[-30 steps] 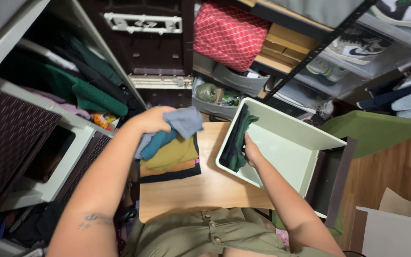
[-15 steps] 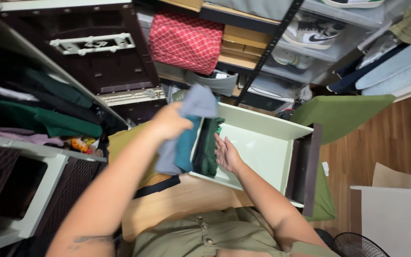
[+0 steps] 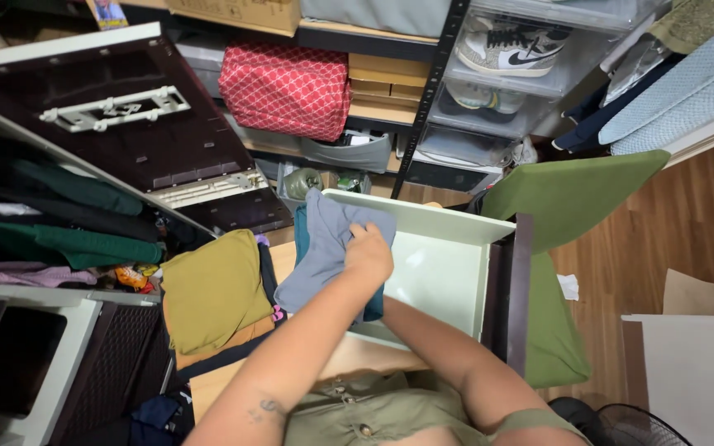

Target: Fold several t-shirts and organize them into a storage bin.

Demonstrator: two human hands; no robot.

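Crowded closet shelving rings our pale green drawer [image 3: 448, 272]. Our left hand [image 3: 369, 252] keeps its grip closed on a soft grey-blue garment [image 3: 324, 248], draped over the drawer's near-left corner above teal cloth [image 3: 301, 231]. Left of the grip: folded olive stack [image 3: 212, 289]. Right hand hidden beneath; grip unclear.

Light wooden surface [image 3: 357, 357] low in head view, mostly covered. Pale green drawer [image 3: 448, 272] rests on it, tilted. Left of drawer, stack of folded clothes [image 3: 212, 289]: mustard-yellow piece on top, orange and dark layers under. Behind, dark metal shelving [image 3: 423, 107] carries red patterned bag [image 3: 287, 87], cardboard boxes [image 3: 386, 78], clear shoe boxes [image 3: 506, 74]. Green chair [image 3: 572, 194] at right, probably standing on wood floor [image 3: 696, 223].
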